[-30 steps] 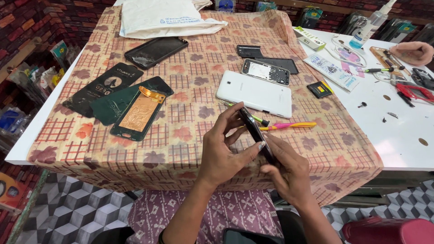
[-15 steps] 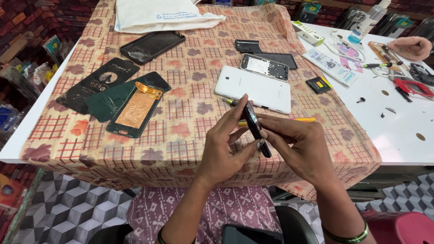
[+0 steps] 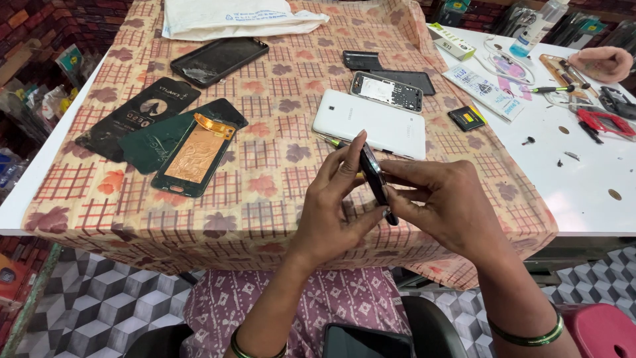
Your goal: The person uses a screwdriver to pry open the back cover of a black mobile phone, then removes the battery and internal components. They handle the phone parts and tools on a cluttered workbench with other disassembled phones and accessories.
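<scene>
A slim black phone (image 3: pixel 375 178) is held edge-on between both hands above the near edge of the table. My left hand (image 3: pixel 334 205) grips it from the left, fingertips on its upper end. My right hand (image 3: pixel 444 205) clasps its lower part from the right. Just behind the hands lies a white tablet back cover (image 3: pixel 371 123), with a thin yellow-green tool (image 3: pixel 329 140) partly hidden beside it. Left of the hands rests a phone panel with a copper-coloured back (image 3: pixel 195 152), next to a dark green cover (image 3: pixel 154 140).
A checked floral cloth (image 3: pixel 265 199) covers the table. On it lie a black patterned cover (image 3: pixel 136 118), a black phone frame (image 3: pixel 218 59), an opened phone body (image 3: pixel 387 91), a small battery (image 3: pixel 466 118) and a white bag (image 3: pixel 232 16). Tools and red pliers (image 3: pixel 599 122) lie right; another person's hand (image 3: pixel 603 63) far right.
The view has shifted closer and slightly lower. My hands have shifted their hold on the black phone, the right hand now wrapping more around its lower end.
</scene>
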